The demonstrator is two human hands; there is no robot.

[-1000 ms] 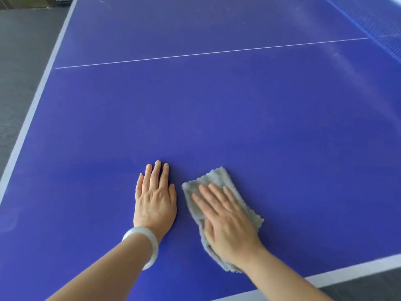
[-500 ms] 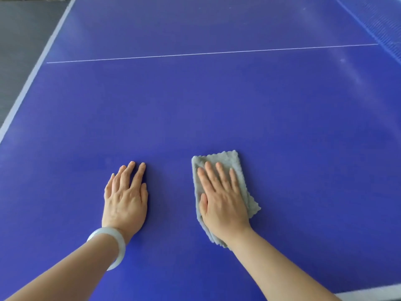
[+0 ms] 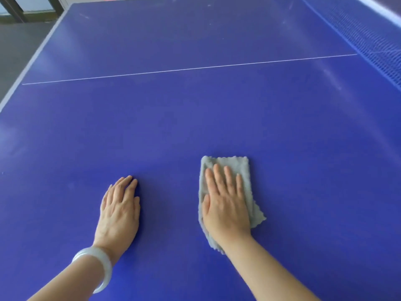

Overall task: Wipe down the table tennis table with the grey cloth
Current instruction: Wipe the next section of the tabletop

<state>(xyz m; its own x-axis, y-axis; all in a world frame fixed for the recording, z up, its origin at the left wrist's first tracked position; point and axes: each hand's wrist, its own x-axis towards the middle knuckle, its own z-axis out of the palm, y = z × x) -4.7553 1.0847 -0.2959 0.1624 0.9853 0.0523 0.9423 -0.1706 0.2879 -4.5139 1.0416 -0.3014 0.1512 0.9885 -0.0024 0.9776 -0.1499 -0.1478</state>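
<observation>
The blue table tennis table (image 3: 195,118) fills the head view, crossed by a thin white centre line. A folded grey cloth (image 3: 244,168) lies flat on it, right of centre. My right hand (image 3: 225,205) presses flat on the cloth with straight fingers, covering most of its middle. To the left, my left hand (image 3: 119,211) rests flat on the bare table surface, apart from the cloth, with a pale bangle (image 3: 95,266) on its wrist.
The blue net (image 3: 373,38) runs along the upper right. The table's white left edge (image 3: 32,59) borders dark grey floor (image 3: 19,42). A doorway or window frame shows at the top left corner.
My right hand has pushed the cloth forward across the table and straightened it. My left hand has drawn away from the cloth to the left. The view has tilted up, bringing the net in.
</observation>
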